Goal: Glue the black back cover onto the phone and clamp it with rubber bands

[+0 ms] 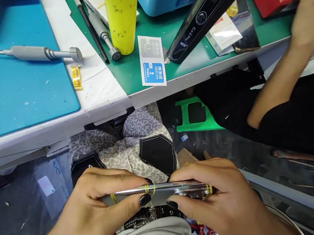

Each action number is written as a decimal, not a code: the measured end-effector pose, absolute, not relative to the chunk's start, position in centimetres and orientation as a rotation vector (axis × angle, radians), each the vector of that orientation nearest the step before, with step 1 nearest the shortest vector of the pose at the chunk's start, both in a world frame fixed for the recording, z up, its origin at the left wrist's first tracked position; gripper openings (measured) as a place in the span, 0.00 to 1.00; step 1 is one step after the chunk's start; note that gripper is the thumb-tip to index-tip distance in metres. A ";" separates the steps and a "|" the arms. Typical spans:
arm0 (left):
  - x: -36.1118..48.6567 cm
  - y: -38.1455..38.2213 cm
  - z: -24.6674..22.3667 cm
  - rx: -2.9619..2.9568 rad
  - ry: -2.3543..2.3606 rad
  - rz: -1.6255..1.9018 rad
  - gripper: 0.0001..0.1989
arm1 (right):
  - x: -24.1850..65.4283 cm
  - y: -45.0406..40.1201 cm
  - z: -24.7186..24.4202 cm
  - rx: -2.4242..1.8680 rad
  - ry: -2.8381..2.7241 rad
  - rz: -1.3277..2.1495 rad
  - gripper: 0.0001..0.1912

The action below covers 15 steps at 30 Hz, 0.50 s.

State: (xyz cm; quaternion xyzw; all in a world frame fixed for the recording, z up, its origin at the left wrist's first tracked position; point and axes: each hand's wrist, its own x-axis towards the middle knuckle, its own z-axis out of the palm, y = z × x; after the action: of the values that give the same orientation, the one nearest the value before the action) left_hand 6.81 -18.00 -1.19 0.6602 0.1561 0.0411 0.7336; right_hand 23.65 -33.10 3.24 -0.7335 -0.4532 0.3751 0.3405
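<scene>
Above my lap I hold a silver smartphone [164,197] edge-up between both hands. Yellow rubber bands [147,190] wrap around it at several spots along its length. My left hand [99,203] grips the left half, its thumb pressed on the near face and its fingers behind. At the other end, my right hand [217,194] pinches the phone the same way, close to the camera bump. The far face of the phone is hidden from me.
On the bench lie a blue mat [25,93], a grey screwdriver [34,53], a yellow bottle [123,17], a wipes packet [151,60] and a black handheld tool [201,18]. A co-worker's arm [281,65] reaches in at right. Below stands a green stool [184,115].
</scene>
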 end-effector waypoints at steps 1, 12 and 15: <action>6.9 -18.0 -1.2 1.456 0.342 0.093 0.09 | 23.7 -33.1 3.3 -1.910 -1.176 0.976 0.06; 7.0 -18.0 -0.7 1.581 0.400 0.091 0.08 | 24.2 -32.5 3.4 -1.803 -1.219 1.074 0.04; 6.7 -17.6 -0.7 1.630 0.398 0.083 0.12 | 24.2 -32.4 3.1 -1.790 -1.149 1.090 0.04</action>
State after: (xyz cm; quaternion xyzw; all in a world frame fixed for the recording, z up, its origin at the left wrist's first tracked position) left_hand 6.70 -17.63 -0.66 0.7226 0.1766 0.0367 0.6673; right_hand 24.17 -32.40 3.08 -0.6967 -0.4472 0.4242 0.3671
